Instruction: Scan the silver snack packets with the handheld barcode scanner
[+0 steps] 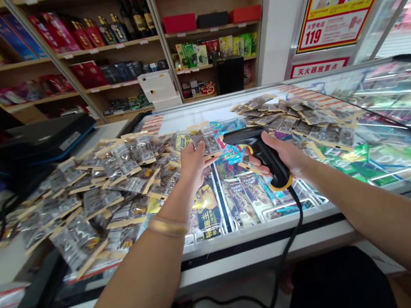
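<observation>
My right hand (282, 154) is wrapped round the grip of a black and yellow barcode scanner (264, 152), whose head points left. A cable hangs from its handle. My left hand (194, 165) pinches a small clear packet with a tan edge (209, 142), just left of the scanner head. Behind the scanner head lies a blue and pink packet (225, 128). Many similar packets (120, 160) are heaped to the left on the glass top of a freezer, and another heap (302, 117) lies to the right.
Under the glass are frozen goods (245, 200). The scanner's black cable (289, 245) runs down over the freezer's front edge. Dark counter equipment (41, 137) stands at the left, with part of a person behind it. Stocked shelves (112, 46) line the back wall.
</observation>
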